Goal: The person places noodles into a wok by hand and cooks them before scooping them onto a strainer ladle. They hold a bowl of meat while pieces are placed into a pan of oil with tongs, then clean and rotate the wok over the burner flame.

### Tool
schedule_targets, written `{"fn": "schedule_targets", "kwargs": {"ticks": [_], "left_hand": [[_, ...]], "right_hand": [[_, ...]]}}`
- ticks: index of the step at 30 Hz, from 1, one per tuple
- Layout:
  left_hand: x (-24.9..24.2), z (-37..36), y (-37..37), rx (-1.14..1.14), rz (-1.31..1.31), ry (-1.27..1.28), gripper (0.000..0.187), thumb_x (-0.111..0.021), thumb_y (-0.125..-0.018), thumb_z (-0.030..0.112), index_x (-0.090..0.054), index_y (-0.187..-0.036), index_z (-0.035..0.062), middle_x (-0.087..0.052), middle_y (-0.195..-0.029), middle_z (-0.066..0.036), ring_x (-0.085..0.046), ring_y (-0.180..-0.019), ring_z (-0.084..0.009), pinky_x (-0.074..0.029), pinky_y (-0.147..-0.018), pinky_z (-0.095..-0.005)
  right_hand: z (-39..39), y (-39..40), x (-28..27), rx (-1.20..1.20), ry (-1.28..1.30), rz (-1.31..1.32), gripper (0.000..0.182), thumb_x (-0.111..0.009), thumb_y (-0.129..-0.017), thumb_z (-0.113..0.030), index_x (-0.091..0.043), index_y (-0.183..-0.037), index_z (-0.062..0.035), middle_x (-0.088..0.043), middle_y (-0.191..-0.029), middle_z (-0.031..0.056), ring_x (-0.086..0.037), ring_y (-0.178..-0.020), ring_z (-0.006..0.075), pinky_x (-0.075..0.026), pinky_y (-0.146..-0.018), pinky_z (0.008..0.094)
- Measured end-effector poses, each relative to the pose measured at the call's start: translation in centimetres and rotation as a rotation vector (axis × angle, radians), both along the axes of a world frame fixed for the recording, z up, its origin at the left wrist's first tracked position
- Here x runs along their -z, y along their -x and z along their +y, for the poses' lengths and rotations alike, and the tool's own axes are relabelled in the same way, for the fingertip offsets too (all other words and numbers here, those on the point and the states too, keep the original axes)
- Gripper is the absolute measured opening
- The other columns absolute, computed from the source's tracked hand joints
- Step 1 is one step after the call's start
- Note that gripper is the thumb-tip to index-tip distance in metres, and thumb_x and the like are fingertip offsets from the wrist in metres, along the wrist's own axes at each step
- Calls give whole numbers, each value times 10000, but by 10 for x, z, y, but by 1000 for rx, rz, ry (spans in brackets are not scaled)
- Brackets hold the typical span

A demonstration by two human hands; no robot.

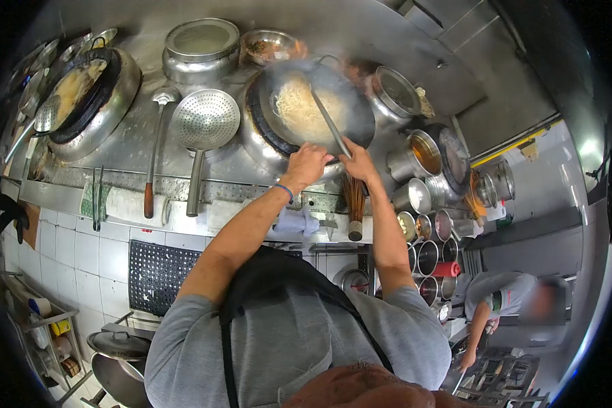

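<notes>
Noodles (299, 102) steam in a large dark wok (357, 112) on the middle burner. My left hand (308, 163) is closed on the wok's near rim, where its fingers partly hide what they grip. In my right hand (357, 163) is the handle of a long-handled metal cooking utensil (328, 119), which slants into the noodles; its head is hidden there. A bamboo wok brush (354, 204) stands just below my right hand. Left of the wok lies a perforated strainer (206, 121), its handle towards me.
A ladle (158, 136) lies beside the strainer. Another wok (119, 102) with frothy oil stands far left. A lidded pot (202, 44) is behind, with flames near the middle wok. Pots (425, 153) and ingredient containers (427, 258) line the right. A co-worker (500, 299) bends at lower right.
</notes>
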State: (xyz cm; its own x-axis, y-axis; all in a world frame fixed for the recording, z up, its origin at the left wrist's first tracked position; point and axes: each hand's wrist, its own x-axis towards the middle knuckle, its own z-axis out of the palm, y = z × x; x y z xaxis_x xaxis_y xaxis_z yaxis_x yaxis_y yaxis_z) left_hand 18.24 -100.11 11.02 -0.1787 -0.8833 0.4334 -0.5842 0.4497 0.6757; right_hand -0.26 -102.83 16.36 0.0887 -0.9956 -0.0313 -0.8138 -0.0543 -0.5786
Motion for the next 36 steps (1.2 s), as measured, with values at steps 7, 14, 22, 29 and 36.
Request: {"fn": "schedule_targets", "kwargs": {"ticks": [7,14,22,29,36], "left_hand": [[-2,0,-1,10,-15,-19,274,-607,-958,310,-690,-910,52,-673,-944,-135,-618,-971,-337,-539,-790,-477],[2,-2,3,-13,-39,12,289,-607,-955,322,-683,-909,48,-674,-933,-144,-623,-947,-348,-539,-774,-487],[10,-5,23,-23,-61,80,283,-608,-952,307,-651,-882,36,-673,-898,-159,-631,-922,-368,-537,-752,-489],[-3,0,17,6,-60,-6,226,-608,-946,237,-639,-938,13,-652,-962,-179,-597,-996,-379,-514,-838,-478],[2,44,1,-15,138,202,296,-602,-906,23,-614,-1200,-3,-556,-1265,-220,-537,-1187,-383,-454,-1003,-441]], "right_hand": [[67,66,-31,-53,227,326,537,-680,-848,-81,-593,-1369,-177,-676,-1184,209,-651,-1077,390,-521,-925,463],[187,106,-153,135,66,595,549,-712,-778,-16,-633,-1313,-115,-681,-1182,202,-648,-1128,365,-507,-940,409],[181,85,-93,232,24,416,512,-698,-802,-49,-639,-1305,-125,-671,-1205,199,-628,-1153,368,-495,-968,423],[69,85,41,312,-35,-278,528,-654,-882,-122,-542,-1394,-62,-719,-948,214,-706,-912,324,-543,-829,425],[1,39,89,291,379,-93,408,-585,-932,-94,-516,-1307,52,-678,-824,185,-661,-605,257,-514,-512,392]]}}
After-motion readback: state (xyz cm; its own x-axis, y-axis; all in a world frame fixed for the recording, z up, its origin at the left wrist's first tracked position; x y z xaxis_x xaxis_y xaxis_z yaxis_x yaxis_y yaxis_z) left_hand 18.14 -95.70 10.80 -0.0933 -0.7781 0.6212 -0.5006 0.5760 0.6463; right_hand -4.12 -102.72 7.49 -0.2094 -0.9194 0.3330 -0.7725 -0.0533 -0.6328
